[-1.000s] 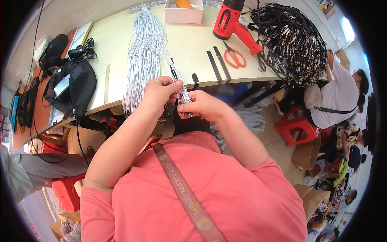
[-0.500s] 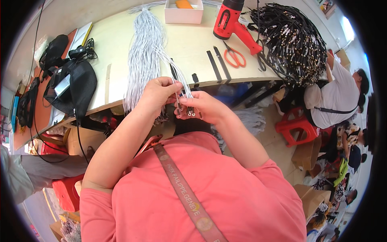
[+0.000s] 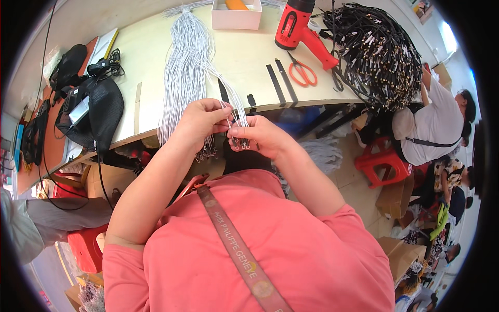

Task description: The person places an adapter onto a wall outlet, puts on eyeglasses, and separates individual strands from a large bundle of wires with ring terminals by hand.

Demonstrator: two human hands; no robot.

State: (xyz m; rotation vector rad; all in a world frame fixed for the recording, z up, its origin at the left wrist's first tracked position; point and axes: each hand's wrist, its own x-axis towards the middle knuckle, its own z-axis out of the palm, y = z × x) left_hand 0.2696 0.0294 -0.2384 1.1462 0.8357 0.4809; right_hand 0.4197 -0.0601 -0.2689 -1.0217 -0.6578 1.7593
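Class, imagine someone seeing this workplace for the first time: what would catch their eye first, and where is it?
Probably the pink shirt filling the lower middle, then the long bundle of white wires on the table, with some strands running to the left hand and right hand. Toward the table's right end, the heap of black cables and the red heat gun beside it also stand out.

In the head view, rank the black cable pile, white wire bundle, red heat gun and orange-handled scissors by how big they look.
Largest: black cable pile and white wire bundle, too close to rank.
Then: red heat gun.
Smallest: orange-handled scissors.
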